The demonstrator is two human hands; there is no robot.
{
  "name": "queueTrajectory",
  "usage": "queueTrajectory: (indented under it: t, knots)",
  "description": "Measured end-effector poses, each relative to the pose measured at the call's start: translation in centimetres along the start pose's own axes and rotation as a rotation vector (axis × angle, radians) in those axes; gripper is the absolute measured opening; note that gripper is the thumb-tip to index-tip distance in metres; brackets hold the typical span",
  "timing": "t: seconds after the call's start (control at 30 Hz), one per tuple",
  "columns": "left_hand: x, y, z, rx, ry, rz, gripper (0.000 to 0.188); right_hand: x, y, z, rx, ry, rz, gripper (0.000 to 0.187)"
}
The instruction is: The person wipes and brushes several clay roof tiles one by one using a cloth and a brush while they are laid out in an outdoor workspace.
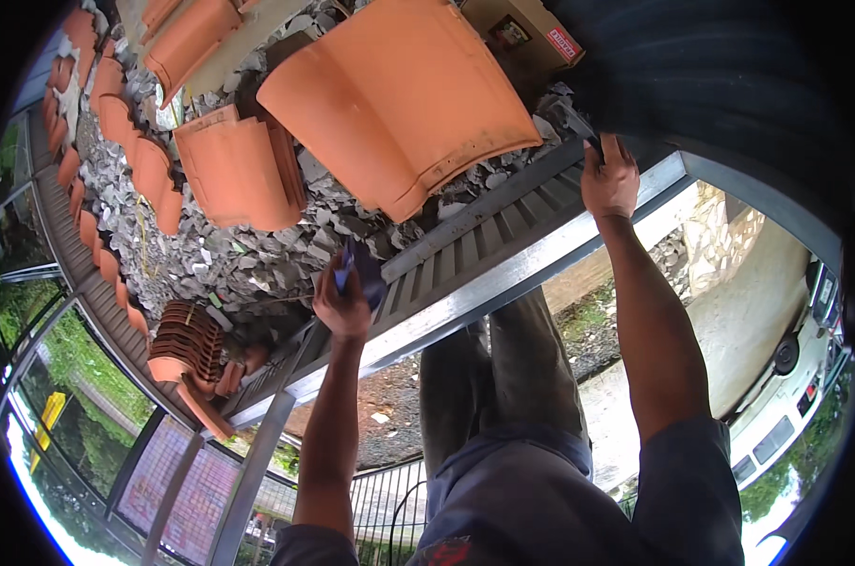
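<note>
My left hand (340, 307) is closed around a dark blue tool (345, 266) above the metal edging; its far end is blurred and I cannot make out its kind. At the right, my right hand (613, 184) grips the dark handle of a grey-headed hand tool (575, 123), whose tip is beside the rubble. Between and beyond my hands lies a large orange roof tile (399, 94), wavy and tilted over grey rubble (257, 259). Left of it, a few more tiles (239, 170) are stacked.
A bright metal beam (465, 307) crosses in front of my legs, over a drop to the ground. A cardboard box (531, 33) stands at the back, beside dark sheeting (710, 75). A tile stack (187, 340) sits at the left. A white vehicle (786, 406) is parked below right.
</note>
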State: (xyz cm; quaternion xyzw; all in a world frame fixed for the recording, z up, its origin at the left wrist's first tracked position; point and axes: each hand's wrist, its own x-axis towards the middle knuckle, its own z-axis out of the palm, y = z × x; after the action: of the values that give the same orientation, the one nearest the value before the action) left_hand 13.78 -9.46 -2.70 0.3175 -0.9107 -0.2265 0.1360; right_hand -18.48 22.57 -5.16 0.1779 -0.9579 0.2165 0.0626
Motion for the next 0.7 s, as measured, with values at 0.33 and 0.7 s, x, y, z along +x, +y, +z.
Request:
queueTrajectory:
  t: [0.33, 0.7]
  knots:
    - [29.1, 9.5, 11.9, 0.415, 0.065, 0.843, 0.042, 0.7, -0.2, -0.3, -0.074, -0.195, 0.184, 0.016]
    - [6.6, 13.4, 9.7, -0.069, -0.578, 0.141, 0.021, 0.2, 0.7, -0.7, 0.01, -0.208, 0.193, 0.019]
